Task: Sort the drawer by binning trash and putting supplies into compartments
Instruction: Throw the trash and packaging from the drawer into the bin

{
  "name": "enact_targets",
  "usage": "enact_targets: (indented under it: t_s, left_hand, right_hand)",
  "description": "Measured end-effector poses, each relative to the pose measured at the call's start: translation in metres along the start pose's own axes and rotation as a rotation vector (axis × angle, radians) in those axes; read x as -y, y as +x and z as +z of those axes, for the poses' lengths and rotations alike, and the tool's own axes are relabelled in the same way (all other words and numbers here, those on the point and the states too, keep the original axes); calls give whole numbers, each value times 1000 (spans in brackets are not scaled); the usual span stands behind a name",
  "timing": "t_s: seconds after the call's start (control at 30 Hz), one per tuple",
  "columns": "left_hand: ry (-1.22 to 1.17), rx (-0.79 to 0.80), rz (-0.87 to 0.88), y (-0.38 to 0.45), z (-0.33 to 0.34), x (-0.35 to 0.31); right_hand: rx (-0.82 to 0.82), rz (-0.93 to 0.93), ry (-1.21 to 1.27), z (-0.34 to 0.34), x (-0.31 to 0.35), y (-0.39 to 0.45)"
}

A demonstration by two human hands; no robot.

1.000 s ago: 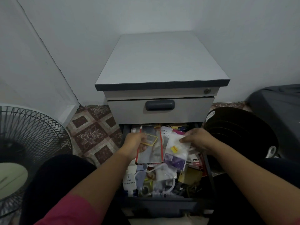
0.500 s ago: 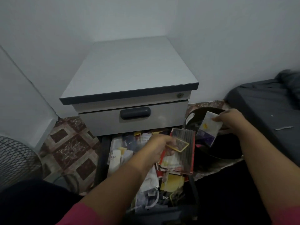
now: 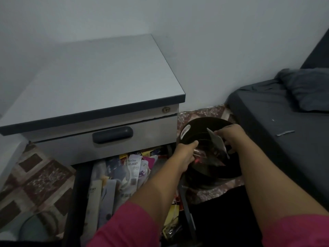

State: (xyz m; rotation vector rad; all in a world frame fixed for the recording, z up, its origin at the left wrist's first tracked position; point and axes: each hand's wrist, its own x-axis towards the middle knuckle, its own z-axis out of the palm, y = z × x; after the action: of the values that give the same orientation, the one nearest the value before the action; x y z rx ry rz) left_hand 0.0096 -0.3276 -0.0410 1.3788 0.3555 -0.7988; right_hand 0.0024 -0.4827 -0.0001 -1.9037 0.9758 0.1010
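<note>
Now, both hands: over the black bin [image 3: 204, 125] on the patterned floor, to the right of the cabinet
Left hand [image 3: 186, 152]: fingers curled round a clear, red-edged packet [image 3: 201, 155], holding it inside the bin's mouth
Right hand [image 3: 231, 138]: pinched a pale plastic packet [image 3: 218, 142] by its top edge, the packet hanging tilted down into the bin
Packets: close together, whether touching I could not tell
Drawer [image 3: 81, 193]: the lower one stood pulled out, crammed with mixed packets, cards and wrappers in a loose heap
Cabinet [image 3: 92, 82]: grey, upper drawer closed, dark handle [image 3: 112, 134] on its front, small lock at the top right corner
Bed [image 3: 277, 118]: dark sheet and pillow, on the far right beside the bin
Sleeves: pink, on both arms
</note>
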Motion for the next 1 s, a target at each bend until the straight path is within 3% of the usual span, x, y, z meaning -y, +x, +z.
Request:
enact_targets:
  t_s: [0.2,0.43,0.53,0.73,1.0]
  left_hand:
    - [-46,31,11,-13,-30,4]
    - [-217,-4,59,-42,-92,25]
    - [-236,-22,85,-59,-113,35]
    - [-258,-33,111,-84,-144,49]
    - [-287,-87,184,-111,-175,54]
  right_hand:
    - [53,-57,-75,11,0,0]
    - [453,-208,-750,64,-9,-44]
    - [408,-310,-976,87,-27,-51]
    - [280,-409,-1069,98,-44,-64]
    - [283,-298,-1159,84,-52,-77]
